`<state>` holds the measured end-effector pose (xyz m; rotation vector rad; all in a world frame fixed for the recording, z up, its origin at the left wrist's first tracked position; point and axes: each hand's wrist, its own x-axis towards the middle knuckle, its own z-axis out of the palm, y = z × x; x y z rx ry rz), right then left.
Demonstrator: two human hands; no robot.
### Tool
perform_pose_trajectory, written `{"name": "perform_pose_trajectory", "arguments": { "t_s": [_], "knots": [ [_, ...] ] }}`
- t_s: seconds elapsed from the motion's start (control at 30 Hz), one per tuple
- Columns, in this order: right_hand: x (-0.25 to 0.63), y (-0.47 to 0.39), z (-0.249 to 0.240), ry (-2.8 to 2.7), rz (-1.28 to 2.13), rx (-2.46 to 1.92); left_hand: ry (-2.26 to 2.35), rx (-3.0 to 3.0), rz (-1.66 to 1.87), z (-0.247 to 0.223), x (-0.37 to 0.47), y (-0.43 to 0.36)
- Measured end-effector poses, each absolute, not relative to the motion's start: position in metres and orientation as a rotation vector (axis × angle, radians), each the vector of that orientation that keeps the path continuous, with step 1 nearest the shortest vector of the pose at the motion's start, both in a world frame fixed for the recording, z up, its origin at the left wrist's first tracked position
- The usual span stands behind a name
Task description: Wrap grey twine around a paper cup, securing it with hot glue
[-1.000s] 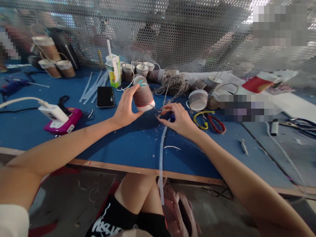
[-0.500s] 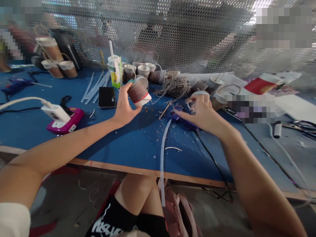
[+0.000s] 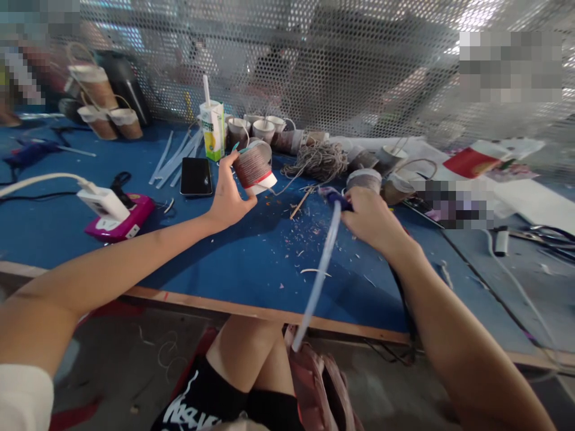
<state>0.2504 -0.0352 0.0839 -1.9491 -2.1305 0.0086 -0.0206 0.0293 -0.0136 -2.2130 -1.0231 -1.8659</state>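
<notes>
My left hand (image 3: 231, 200) grips a paper cup (image 3: 255, 167) wound with brown cord, tilted on its side above the table. A red band and a bare white strip show at one end of it. A loose strand runs from the cup toward a tangled heap of cord (image 3: 321, 160). My right hand (image 3: 371, 212) is closed around a blue glue gun (image 3: 336, 198), whose nozzle points left. A long translucent glue stick (image 3: 318, 275) sticks out of the gun's back and hangs past the table edge. Just behind that hand stands a white-rimmed cup (image 3: 363, 178).
Several cord-wrapped cups (image 3: 263, 129) line the back by a perforated metal screen (image 3: 314, 72). A drink carton (image 3: 214, 131), a black phone (image 3: 196, 176), spare glue sticks (image 3: 173, 158) and a pink power strip (image 3: 119, 218) lie left. Scissors (image 3: 548, 234) lie far right.
My right hand has closed on the glue gun and lifted it from the table, swinging the glue stick's upper end to the right. My left hand holds the cup nearly still.
</notes>
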Motion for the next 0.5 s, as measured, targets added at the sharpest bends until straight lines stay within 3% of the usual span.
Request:
{"name": "perform_pose_trajectory", "arguments": {
  "t_s": [0.2, 0.5],
  "knots": [
    [0.25, -0.045, 0.086, -1.506, 0.879, -1.32, -1.04, -2.287, -1.853, -0.014, -0.021, 0.029],
    [0.222, -0.059, 0.069, -1.612, 1.163, -1.329, -0.983, -2.524, -1.701, -0.005, -0.019, 0.017]
  ]
}}
